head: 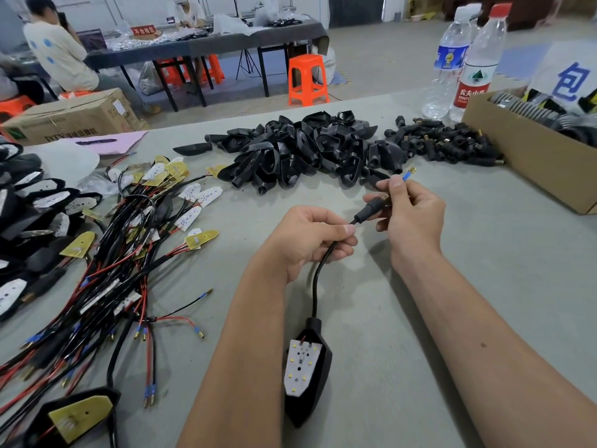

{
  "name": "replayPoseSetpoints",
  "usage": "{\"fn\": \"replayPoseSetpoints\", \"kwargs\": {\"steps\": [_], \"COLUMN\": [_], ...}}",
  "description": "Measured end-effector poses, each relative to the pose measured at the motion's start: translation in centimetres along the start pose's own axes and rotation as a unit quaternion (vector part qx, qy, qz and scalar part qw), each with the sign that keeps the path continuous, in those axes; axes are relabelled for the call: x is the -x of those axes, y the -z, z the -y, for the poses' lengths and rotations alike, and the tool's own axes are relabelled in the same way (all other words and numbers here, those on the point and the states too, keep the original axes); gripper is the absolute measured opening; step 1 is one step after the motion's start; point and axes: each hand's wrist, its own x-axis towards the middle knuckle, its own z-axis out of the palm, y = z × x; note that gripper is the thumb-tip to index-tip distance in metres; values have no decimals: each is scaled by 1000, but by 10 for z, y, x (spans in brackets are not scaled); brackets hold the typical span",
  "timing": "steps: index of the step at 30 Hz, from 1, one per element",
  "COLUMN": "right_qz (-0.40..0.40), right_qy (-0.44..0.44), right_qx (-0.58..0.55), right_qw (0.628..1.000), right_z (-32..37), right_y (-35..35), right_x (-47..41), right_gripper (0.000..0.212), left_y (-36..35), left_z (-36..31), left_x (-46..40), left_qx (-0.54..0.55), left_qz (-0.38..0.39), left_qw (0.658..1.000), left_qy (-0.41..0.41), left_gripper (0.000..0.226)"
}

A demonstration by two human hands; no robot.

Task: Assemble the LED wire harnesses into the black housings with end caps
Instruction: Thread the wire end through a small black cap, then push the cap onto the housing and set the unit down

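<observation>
Left hand (310, 234) pinching sheathed cable (318, 276), right hand (410, 215) gripping end cap (371, 210); risking bullet terminals (407, 173) snagging, LED board (302, 367) unseating from housing (318, 392).

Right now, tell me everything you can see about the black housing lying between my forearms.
The black housing is a pointed, shield-shaped shell, apparently plastic, lying open side up on the grey table. A white LED board with small yellowish LEDs sits inside it. A black cable leaves its narrow neck and rises to the left hand, which pinches it. Neither hand touches the housing itself.
</observation>
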Motion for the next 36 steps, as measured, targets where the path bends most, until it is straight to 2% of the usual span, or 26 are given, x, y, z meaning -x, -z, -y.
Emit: {"fn": "replayPoseSetpoints", "kwargs": {"steps": [8,10,13,16,20,23,25,29,31,33,36], "right_qz": [-10,-18,-23,-20,63,134,117,30,9,18,83], "right_qy": [8,8,11,9,-44,-37,-24,-63,-75,-77,-79], "right_qx": [-8,-13,-18,-28,-98,-21,0,-107,-127,-120,-106], "right_qw": [1000,1000,999,999,992,990,993,992,989,990,988], "right_z": [2,2,-1,-2,-3,-6,-6,0,0,-1,-2], "right_y": [0,0,1,0,-4,-6,-5,-1,-2,-3,-2], "right_x": [2,1,1,0,-2,2,2,-2,-3,-2,-1], "right_gripper": [27,28,30,28,31,24,18,20,21,21,16], "left_y": [1,1,1,-3,-4,1,4,11,12,11,10], "left_z": [3,2,2,3,6,8,9,6,5,5,6], "left_x": [-2,-1,2,2,-6,-8,-7,-5,-3,-4,-5], "left_qx": [-8,-11,-28,-55,-40,-40,-44,-43,-39,-35,-34], "left_qz": [-38,-26,39,87,19,1,6,23,38,38,24], "left_qw": [999,1000,999,995,999,999,999,999,999,999,999], "left_qy": [-6,-7,-3,-14,-30,-26,-15,5,7,6,-3], "left_gripper": [6,17,38,26,10,9,14,20,20,20,22]}}
